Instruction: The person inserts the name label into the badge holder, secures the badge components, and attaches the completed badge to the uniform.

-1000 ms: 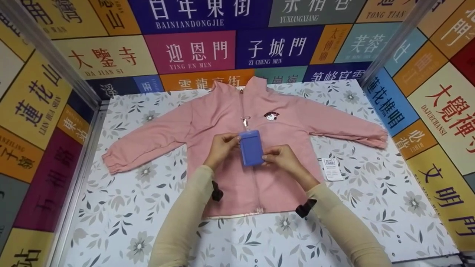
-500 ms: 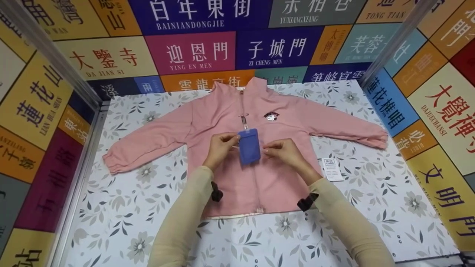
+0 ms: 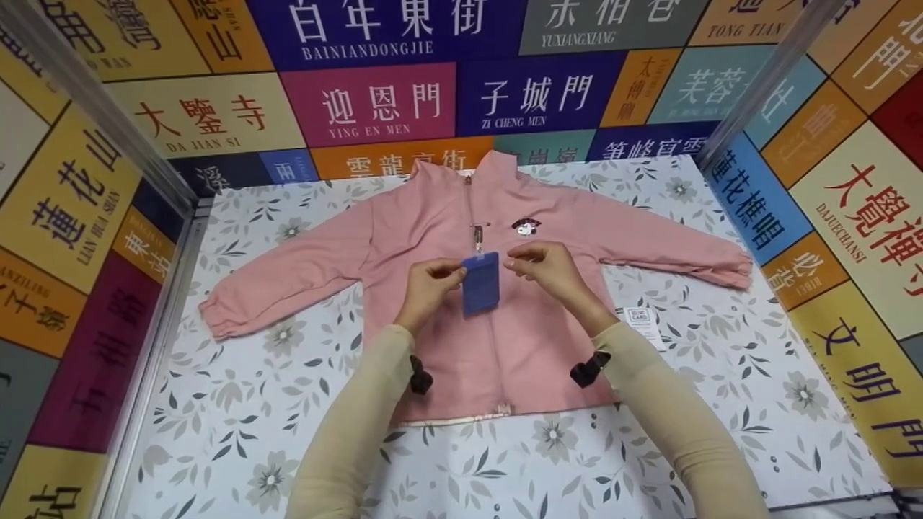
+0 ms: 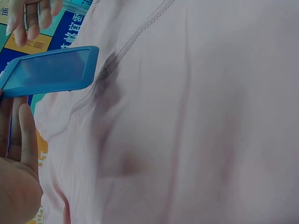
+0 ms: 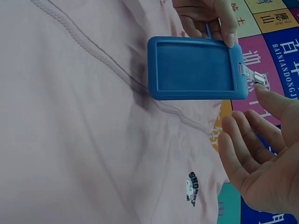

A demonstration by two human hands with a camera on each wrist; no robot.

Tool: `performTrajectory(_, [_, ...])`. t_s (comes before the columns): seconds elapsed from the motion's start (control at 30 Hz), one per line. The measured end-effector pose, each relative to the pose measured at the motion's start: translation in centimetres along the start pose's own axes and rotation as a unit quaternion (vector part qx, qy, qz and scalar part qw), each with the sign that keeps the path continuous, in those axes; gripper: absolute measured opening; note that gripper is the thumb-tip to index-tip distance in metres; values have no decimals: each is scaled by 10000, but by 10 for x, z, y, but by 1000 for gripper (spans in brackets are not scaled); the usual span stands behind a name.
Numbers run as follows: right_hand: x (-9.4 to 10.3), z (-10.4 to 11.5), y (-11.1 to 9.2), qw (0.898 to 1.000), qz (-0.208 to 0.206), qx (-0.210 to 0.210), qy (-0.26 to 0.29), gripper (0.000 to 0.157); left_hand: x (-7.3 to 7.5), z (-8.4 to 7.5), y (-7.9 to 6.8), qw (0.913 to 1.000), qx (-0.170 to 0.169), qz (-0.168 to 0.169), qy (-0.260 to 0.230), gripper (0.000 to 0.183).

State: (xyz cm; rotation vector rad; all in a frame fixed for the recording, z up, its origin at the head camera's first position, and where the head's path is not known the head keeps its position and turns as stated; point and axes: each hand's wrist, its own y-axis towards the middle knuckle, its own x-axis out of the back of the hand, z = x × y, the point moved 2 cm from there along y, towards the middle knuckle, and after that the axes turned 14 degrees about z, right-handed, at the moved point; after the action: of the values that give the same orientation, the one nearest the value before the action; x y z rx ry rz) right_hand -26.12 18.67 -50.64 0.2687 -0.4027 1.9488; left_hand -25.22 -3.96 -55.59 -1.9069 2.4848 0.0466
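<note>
A blue card holder (image 3: 481,288) hangs upright over the front of a pink zip jacket (image 3: 440,367). Its metal clip (image 3: 478,236) is at the top, near the zip; whether it is fastened to the jacket I cannot tell. My left hand (image 3: 424,288) pinches the holder's upper left edge, thumb on the rim in the right wrist view. My right hand (image 3: 549,270) is just off the holder's upper right side. In the right wrist view its fingers are loosely bent with nothing between them, and the thumb is close to the clip (image 5: 256,76).
Under the jacket is a table with a white floral cover (image 3: 281,404). A small white printed card (image 3: 642,321) lies at the jacket's right side. Panels with large lettering (image 3: 375,101) stand behind and on both sides.
My right hand has let go of the holder's lower right edge and moved up towards the clip. The holder has turned slightly and shifted a little left. My left hand keeps its pinch.
</note>
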Motion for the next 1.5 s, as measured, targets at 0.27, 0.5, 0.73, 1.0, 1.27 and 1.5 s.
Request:
performTrajectory(0.27, [-3, 19, 17, 9991, -249, 315, -149, 29, 2, -2, 0, 9989, -204, -183, 393, 13])
performTrajectory(0.5, [-8, 33, 30, 9988, -337, -36, -345, 30, -1, -14, -5, 9981, -280, -211, 501, 15])
performTrajectory(0.73, [-12, 41, 39, 9973, -438, -327, -482, 27, -5, -34, -16, 9967, -552, -98, 587, 15])
performTrajectory(1.0, [-15, 46, 42, 9962, -460, -365, -647, 26, -5, -33, -17, 9959, -691, 11, 579, 15])
performTrajectory(1.27, [-14, 48, 42, 9968, -174, -295, -725, 23, -3, -30, -17, 9967, -633, -11, 509, 15])
performTrajectory(1.5, [-7, 51, 40, 9955, 309, -394, -801, 20, 0, -4, -5, 9970, -572, -220, 472, 15])
